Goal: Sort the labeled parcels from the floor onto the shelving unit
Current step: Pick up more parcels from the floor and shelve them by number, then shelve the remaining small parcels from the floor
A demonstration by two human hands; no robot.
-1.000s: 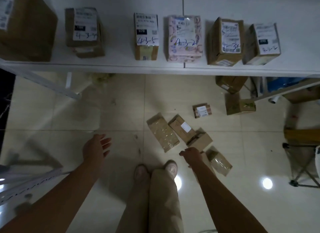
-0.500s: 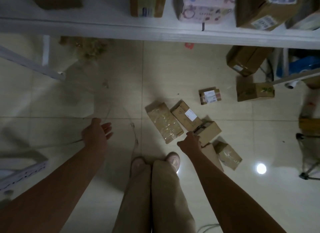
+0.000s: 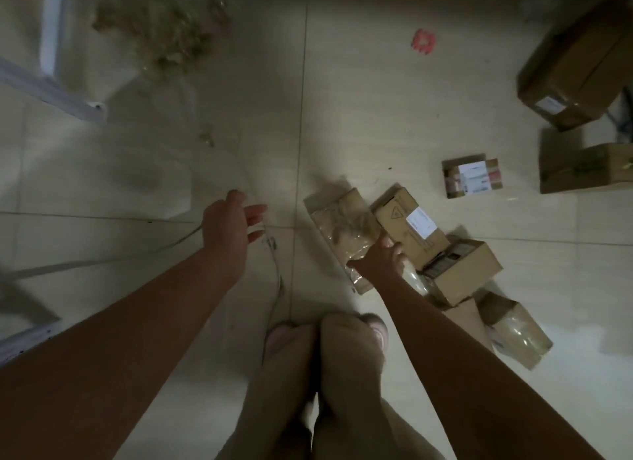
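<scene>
— Right hand (image 3: 380, 262)?
— Down on the pile, lying across the seam between flat taped parcel (image 3: 337, 226) and labelled box (image 3: 411, 226), thumb out over the parcel. Cannot tell whether gripping or merely touching.
— Left hand (image 3: 227, 226)?
— Released, fingers spread, hovering above the floor (image 3: 342, 117), holding nothing.
— Further out?
— Against the labelled box, brown carton (image 3: 469, 271), dark at its near end, contents unclear. Beside that, plastic-wrapped packet (image 3: 513, 329). Apart, small box (image 3: 471, 178) bearing a white label. Far right, large carton (image 3: 575, 69) and lower carton (image 3: 589, 168), both closed.
— Parcels' place?
— All down on the floor; shelving leg (image 3: 51, 24) top left.
</scene>
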